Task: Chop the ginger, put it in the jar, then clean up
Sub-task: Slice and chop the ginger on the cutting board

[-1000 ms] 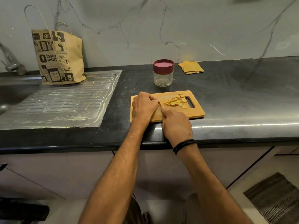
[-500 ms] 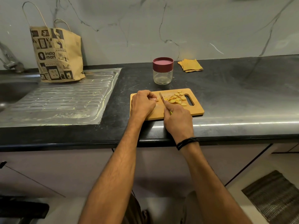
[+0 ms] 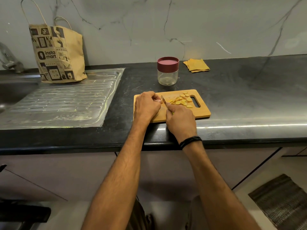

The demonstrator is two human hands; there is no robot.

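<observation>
On the dark surface (image 3: 240, 90) a wooden cutting board (image 3: 201, 112) carries a heap of ginger slices (image 3: 181, 101) near its handle slot. The left hand (image 3: 146, 105) is curled on the board's left part; the right hand (image 3: 181, 121) has its grip closed around a knife (image 3: 163, 99), blade just beside the left fingertips. A lidded jar (image 3: 167, 71) stands beyond the board.

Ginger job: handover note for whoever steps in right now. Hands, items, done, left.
Left hand: curled on the cutting board, fingers pinching what looks like the last bit of ginger, mostly hidden.
Right hand: closed on the knife, blade tip up beside the left fingertips.
Ginger slices: piled on the board near its handle slot.
Jar: behind the board, maroon lid on, looks empty.
Yellow cloth: folded, right of the jar.
Done: most of the slicing.
Left: finish the cut, open the jar, load the slices, wipe up.
</observation>
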